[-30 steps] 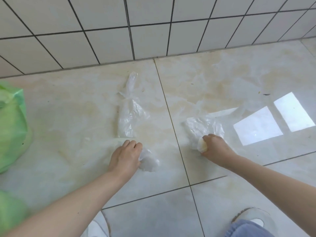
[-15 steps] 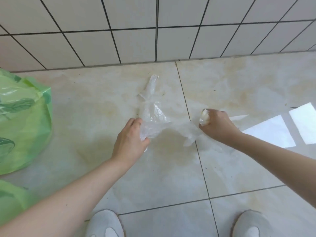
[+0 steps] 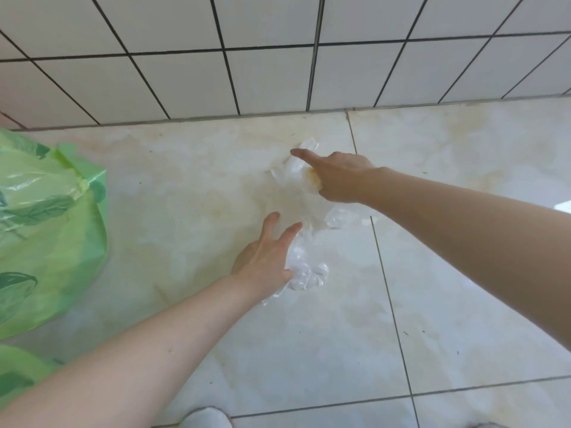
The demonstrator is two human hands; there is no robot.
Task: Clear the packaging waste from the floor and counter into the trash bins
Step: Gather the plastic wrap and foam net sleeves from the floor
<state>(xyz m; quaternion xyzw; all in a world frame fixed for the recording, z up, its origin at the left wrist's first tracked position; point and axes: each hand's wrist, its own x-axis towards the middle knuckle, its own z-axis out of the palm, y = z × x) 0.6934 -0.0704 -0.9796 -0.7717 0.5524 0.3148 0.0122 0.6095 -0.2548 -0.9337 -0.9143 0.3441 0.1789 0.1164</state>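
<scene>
A clear plastic bag [image 3: 304, 149] lies on the beige floor tiles near the wall. My right hand [image 3: 338, 177] hovers over it, index finger stretched toward its top, the other fingers curled round a pale yellowish plastic wad [image 3: 311, 180]. More clear film [image 3: 343, 216] trails below that hand. My left hand [image 3: 267, 254] is lower, with two fingers stretched out, and a crumpled clear plastic wad [image 3: 306, 274] is tucked against its palm.
A green plastic trash bag [image 3: 49, 230] stands at the left edge, with a second green bag [image 3: 15, 372] below it. The white tiled wall [image 3: 278, 72] bounds the floor at the back. My shoe [image 3: 205, 418] shows at the bottom.
My right hand has moved left and up to the floor bag and extended its index finger. My left hand has drawn back toward me with its wad, its fingers now spread.
</scene>
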